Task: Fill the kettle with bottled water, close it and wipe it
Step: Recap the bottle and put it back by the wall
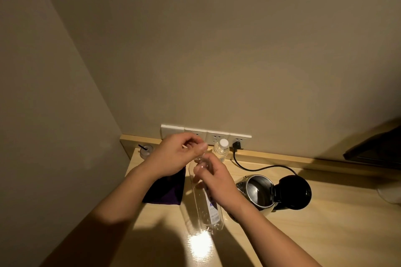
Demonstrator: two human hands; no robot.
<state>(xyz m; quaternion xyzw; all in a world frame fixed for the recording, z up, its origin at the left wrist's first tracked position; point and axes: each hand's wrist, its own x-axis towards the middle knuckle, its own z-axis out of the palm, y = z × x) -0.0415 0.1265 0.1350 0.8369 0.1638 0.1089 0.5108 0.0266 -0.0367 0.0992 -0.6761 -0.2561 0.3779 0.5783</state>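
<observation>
A clear plastic water bottle (206, 208) stands on the wooden desk (303, 234), and my right hand (214, 178) grips its upper body. My left hand (180, 154) is at the bottle's top with the fingertips pinched on the cap; the cap itself is mostly hidden. The steel kettle (258, 193) stands to the right of the bottle with its black lid (295, 191) flipped open. A dark purple cloth (167, 191) lies on the desk under my left forearm. A second bottle with a white cap (222, 149) stands by the wall.
A row of wall sockets (206, 135) runs above the desk's back ledge, with a black plug and cord (260, 168) leading to the kettle. A small capped glass with a black straw (145, 150) sits at the back left corner. A dark screen (375, 149) stands at right.
</observation>
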